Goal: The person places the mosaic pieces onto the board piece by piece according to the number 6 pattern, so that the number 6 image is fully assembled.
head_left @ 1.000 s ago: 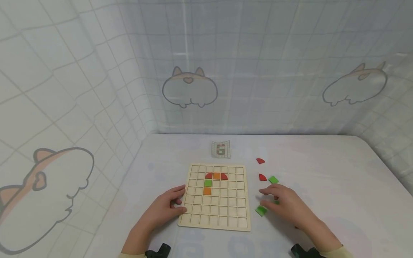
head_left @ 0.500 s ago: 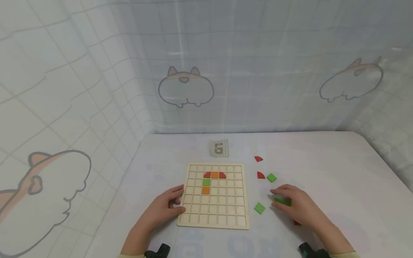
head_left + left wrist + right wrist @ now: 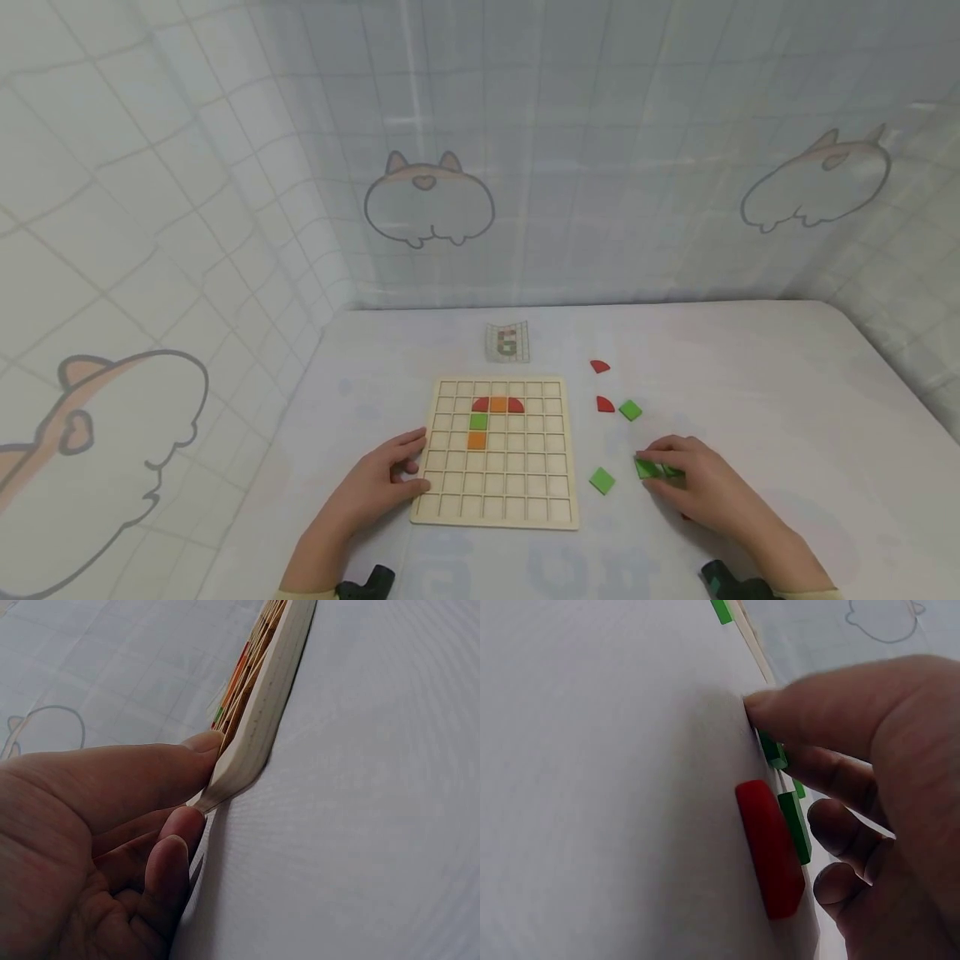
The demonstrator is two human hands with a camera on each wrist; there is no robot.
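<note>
Head view: right hand (image 3: 696, 482) pinches a green tile (image 3: 647, 469) right of the grid board (image 3: 517, 483), left hand (image 3: 378, 481) rests loose fingers on that board's edge, so I'd pinch lightly without nudging the neighbouring tile (image 3: 673, 472).

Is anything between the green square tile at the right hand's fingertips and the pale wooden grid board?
Yes, another green square tile lies flat on the white tabletop, between the right hand and the board.

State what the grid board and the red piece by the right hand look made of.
Grid board: probably matt wood, judging by its pale tan colour and faintly streaked edge.
Red piece: painted wood or plastic, unclear which; smooth, evenly coloured.
</note>
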